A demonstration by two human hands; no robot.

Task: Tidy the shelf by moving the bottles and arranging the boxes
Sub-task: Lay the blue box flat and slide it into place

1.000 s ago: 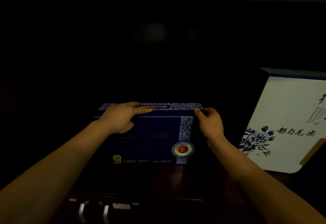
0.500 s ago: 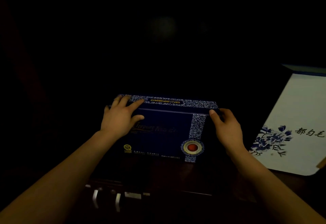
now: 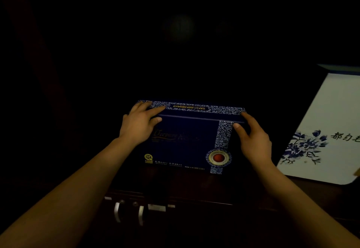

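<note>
**Both hands on dark blue box, standing on shelf**

Dark blue box (image 3: 187, 140) stands upright on the dark wooden shelf (image 3: 194, 187), front face toward camera, roughly centre of view. Blue-white patterned band along its top face and down a vertical strip on the right of the front. Round emblem with red centre (image 3: 218, 158) low on that strip. Gold script across the front, small yellow logo lower left; text too dim to read.

Left hand (image 3: 139, 124): fingers spread over the top-left corner, fingertips on the patterned top, thumb on the front face. Pressed against the box, not wrapped round it.

Right hand (image 3: 253, 140): at the top-right corner, fingers on the right end, thumb on the front by the strip. So the box is clamped between the two hands, one at each end.

White box (image 3: 331, 130) to the right, well apart from the blue one, tilted in view and cut off by the frame edge. Blue flower print and dark characters on its face.

Below the shelf edge: two pale metal handles (image 3: 128, 211) on the cabinet front. Shelf interior behind the box is too dark to make out.
</note>
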